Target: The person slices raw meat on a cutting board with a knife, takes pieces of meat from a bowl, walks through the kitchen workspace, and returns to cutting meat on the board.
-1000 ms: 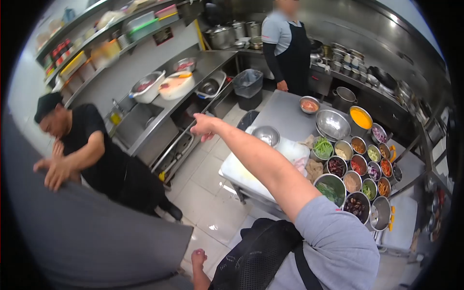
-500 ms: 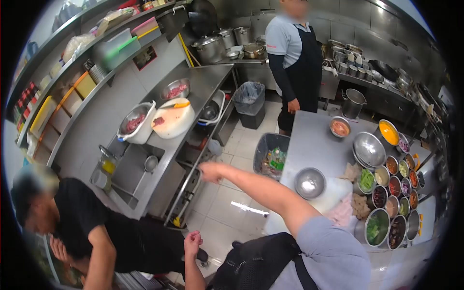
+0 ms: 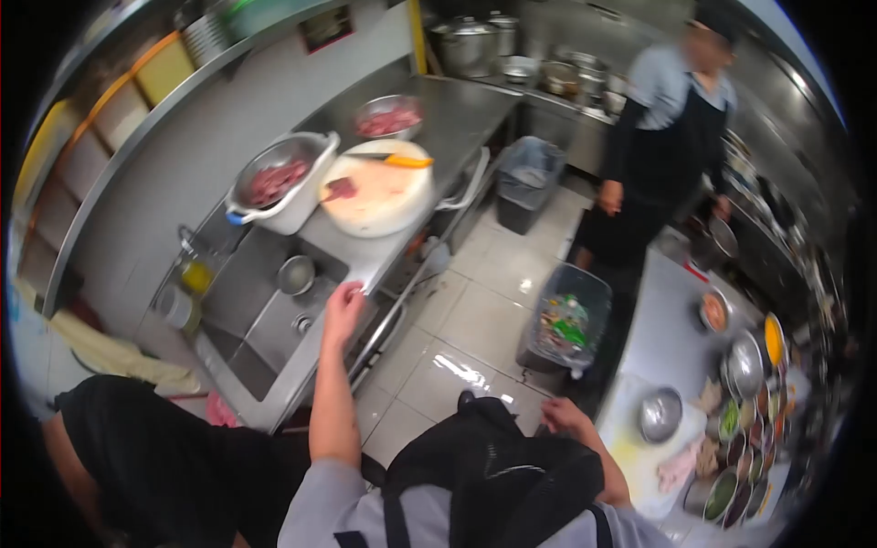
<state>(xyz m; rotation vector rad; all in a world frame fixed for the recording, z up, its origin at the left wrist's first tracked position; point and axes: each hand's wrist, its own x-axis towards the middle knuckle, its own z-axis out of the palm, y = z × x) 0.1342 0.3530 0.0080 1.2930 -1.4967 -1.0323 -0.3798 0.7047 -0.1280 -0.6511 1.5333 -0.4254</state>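
Note:
My left hand (image 3: pixel 342 313) reaches forward over the front rim of the sink (image 3: pixel 245 320), near the counter edge. Its fingers are loosely bent and apart, with nothing seen in them. My right hand (image 3: pixel 565 416) hangs low in front of my body, above the floor, fingers loosely spread and holding nothing visible. Beyond my left hand, a round white cutting board (image 3: pixel 379 205) carries a knife with an orange handle (image 3: pixel 408 162) and a dark piece of meat (image 3: pixel 340 188). A metal bowl of cut meat (image 3: pixel 279 183) rests in a white tub (image 3: pixel 311 203) beside it.
A co-worker in a dark apron (image 3: pixel 662 155) stands ahead on the right. Another person in black (image 3: pixel 174 457) is close at my left. A lined waste bin (image 3: pixel 571 315) stands beside the prep table (image 3: pixel 653 320), which holds a metal bowl (image 3: pixel 660 414) and several ingredient containers.
My right arm, stretched out across the aisle before, is drawn back to my body. My left hand has moved forward to the sink edge. My view has turned towards the sink and counter.

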